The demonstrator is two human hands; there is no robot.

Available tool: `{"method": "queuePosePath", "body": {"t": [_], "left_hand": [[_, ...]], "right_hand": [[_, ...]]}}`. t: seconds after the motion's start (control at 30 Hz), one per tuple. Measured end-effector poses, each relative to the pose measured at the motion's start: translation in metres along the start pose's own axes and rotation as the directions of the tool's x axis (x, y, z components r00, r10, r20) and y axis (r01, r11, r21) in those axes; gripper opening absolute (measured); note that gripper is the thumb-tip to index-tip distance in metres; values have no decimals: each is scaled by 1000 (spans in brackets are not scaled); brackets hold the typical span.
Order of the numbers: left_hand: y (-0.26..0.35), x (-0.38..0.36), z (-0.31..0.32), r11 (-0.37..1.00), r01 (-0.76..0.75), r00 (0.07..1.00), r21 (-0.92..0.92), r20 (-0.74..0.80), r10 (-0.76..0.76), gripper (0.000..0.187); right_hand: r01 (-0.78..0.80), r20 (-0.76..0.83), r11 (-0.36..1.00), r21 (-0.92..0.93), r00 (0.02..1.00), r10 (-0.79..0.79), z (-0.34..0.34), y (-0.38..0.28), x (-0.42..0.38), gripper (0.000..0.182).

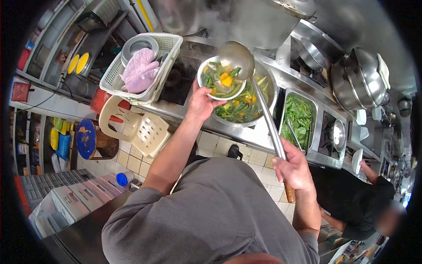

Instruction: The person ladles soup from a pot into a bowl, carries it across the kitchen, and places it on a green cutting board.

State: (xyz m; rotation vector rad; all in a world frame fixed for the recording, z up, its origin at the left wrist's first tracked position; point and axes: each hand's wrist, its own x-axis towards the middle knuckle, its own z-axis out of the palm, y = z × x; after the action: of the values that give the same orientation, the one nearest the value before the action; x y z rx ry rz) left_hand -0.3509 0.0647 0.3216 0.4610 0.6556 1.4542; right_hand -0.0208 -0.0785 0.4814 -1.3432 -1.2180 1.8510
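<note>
My left hand grips a white bowl by its near left side. Green vegetables and orange chunks in broth fill the bowl. In my right hand is the handle of a long metal ladle with a wooden end. The ladle's round head is tipped over the bowl's far right rim. Below the bowl stands a large metal pot of the same green and orange vegetable soup, partly hidden by the bowl and ladle.
A metal tray of leafy greens sits right of the pot. Left are a white basket with a pink mitt and a beige plastic chair. A steaming stockpot is behind. Another person in black stands at right.
</note>
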Motion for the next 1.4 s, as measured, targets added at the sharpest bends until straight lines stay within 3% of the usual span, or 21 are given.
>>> {"method": "queuePosePath", "body": {"t": [0.07,0.23,0.37,0.5,0.63,0.7,0.73,0.83,0.93,1.0,1.03,1.1,1.13,1.23,1.33,1.4], "left_hand": [[0,-3,-2,1000,11,1000,-16,9,-11,76],[2,-15,-9,1000,20,1000,11,-21,-20,73],[11,-43,2,999,-11,995,34,-96,14,69],[9,-69,4,998,-67,996,-7,-65,66,71],[7,-117,18,987,-136,983,-89,-136,123,74],[1,-141,19,977,-167,981,-131,-127,150,74],[-1,-153,20,974,-193,975,-115,-137,177,76],[-2,-192,33,969,-217,966,-122,-171,195,80],[-9,-229,35,947,-312,938,-76,-181,295,77],[-17,-257,28,929,-353,922,-116,-214,323,81],[-20,-272,25,922,-374,913,-104,-214,346,83],[-29,-306,23,899,-432,886,-74,-222,408,86],[-37,-322,23,880,-465,863,-96,-272,426,91],[-67,-365,21,818,-570,782,-73,-351,514,93],[-96,-408,24,747,-663,684,-53,-448,575,96],[-140,-424,32,649,-761,576,-21,-484,659,94]], "right_hand": [[13,-29,989,-148,999,-18,-2,1,-4,68],[151,-118,871,-468,966,-231,-24,21,7,67],[149,-117,695,-704,940,-320,-66,46,50,68],[113,-63,535,-837,952,-299,-115,70,98,68],[254,94,436,-863,930,-355,-163,81,138,66],[247,112,385,-889,934,-339,-164,68,141,65],[271,148,308,-912,918,-369,-167,69,146,63],[143,80,138,-980,920,-383,-151,53,137,56],[342,115,174,-923,678,-726,-117,56,122,46],[501,61,611,-613,801,-595,-76,68,111,39],[488,75,779,-393,862,-502,-52,75,105,35],[477,232,846,-238,874,-428,-7,86,94,30],[524,322,826,-209,834,-448,10,94,94,29],[460,427,875,-152,829,-362,59,93,94,21],[787,688,559,-262,559,-464,103,78,88,15],[827,796,514,-228,463,-391,116,81,76,13]]}}
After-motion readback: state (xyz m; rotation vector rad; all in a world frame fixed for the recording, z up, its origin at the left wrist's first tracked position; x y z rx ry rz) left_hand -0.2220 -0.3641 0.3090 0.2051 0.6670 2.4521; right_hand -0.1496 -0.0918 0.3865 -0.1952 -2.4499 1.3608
